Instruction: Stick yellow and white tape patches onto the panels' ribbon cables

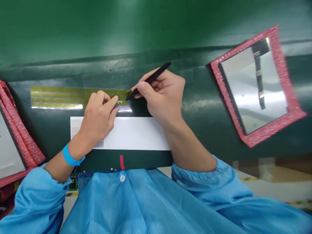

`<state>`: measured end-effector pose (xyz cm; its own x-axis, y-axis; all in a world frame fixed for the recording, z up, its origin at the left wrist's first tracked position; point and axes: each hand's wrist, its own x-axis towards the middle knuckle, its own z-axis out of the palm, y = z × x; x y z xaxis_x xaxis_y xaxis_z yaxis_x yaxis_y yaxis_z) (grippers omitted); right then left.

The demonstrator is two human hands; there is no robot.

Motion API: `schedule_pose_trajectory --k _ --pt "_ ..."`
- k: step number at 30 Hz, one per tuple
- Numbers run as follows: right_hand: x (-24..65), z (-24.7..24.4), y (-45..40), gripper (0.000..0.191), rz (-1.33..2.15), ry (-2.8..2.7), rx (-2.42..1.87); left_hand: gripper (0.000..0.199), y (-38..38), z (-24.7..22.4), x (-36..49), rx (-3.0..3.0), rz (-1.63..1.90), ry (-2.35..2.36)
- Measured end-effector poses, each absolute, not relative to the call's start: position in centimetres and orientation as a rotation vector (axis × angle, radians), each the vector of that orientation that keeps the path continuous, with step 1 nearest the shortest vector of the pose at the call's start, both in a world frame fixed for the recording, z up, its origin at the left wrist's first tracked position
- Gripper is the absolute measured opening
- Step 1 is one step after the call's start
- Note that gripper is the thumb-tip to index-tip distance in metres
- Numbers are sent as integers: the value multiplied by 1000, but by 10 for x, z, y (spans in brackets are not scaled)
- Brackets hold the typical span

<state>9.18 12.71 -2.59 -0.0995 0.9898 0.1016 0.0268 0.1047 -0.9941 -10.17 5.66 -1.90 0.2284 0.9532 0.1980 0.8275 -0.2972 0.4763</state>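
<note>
My right hand (162,94) is closed around a black pen-like tool (156,76), its tip down at the right end of a strip of yellow film pieces (57,96). My left hand (98,115) rests over the same strip, thumb and index finger bent close together near its lower right part. Whatever lies between those fingertips is too small to make out. Below the strip lies a long white sheet (138,133) with pale labels at its left end, partly covered by my left hand and wrist.
On the right, a flat panel (253,94) with a dark ribbon cable sits on pink bubble wrap (270,131). More pink wrap (21,130) with a pale panel (9,149) is at the far left. A red tape mark (122,162) is on the near table edge.
</note>
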Motion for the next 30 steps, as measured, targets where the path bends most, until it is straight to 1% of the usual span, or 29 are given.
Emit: schedule_pose_trajectory --k 6,12,15,26,30 --pt "93 -24 126 35 1177 -1384 -1091 23 56 -17 -101 2256 665 1656" --pt "94 -25 129 44 1190 -1413 -1135 20 57 -19 -100 2251 658 1667" --pt "95 -26 131 44 1207 -1431 -1132 19 57 -20 -99 2253 670 1671" --pt "90 -33 133 38 1228 -1376 -1122 25 58 -20 -104 2251 656 1661" --pt "87 -32 134 43 1333 -1270 -1077 29 60 -22 -108 2224 662 1671"
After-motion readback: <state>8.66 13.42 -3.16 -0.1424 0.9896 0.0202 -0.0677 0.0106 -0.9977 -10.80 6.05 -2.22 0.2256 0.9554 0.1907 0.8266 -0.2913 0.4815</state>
